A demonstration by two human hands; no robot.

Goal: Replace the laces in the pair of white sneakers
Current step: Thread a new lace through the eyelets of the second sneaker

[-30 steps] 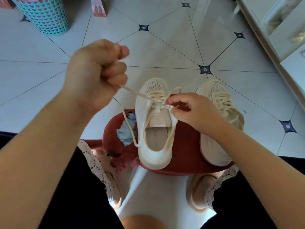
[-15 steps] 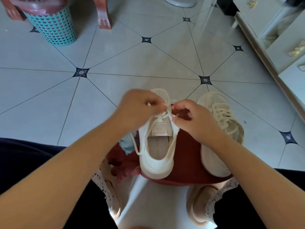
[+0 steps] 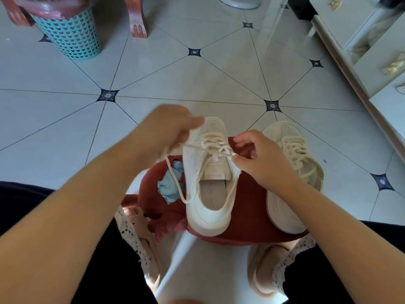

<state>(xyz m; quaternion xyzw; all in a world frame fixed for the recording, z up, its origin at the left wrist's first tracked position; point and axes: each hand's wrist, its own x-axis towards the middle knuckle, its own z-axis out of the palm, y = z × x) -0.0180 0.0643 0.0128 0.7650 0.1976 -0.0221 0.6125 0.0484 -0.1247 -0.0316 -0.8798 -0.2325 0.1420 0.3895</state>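
Observation:
Two white sneakers stand side by side on a dark red stool [image 3: 247,220] between my knees. The left sneaker [image 3: 210,189] has a cream lace [image 3: 213,142] threaded through its eyelets. My left hand [image 3: 166,132] grips one end of that lace at the shoe's left side, and the slack hangs in a loop down past the stool's edge. My right hand [image 3: 256,159] pinches the other end by the top right eyelet. Behind my right wrist stands the right sneaker [image 3: 291,163], fully laced.
A light blue cloth [image 3: 171,187] lies on the stool left of the shoe. On the tiled floor stand a teal basket [image 3: 70,34] at the far left, a red furniture leg [image 3: 137,16] and a white cabinet [image 3: 361,47] along the right.
My left hand came down from high on the left to the shoe, then drew back a little to the left with the lace end. My right hand stayed at the top eyelet.

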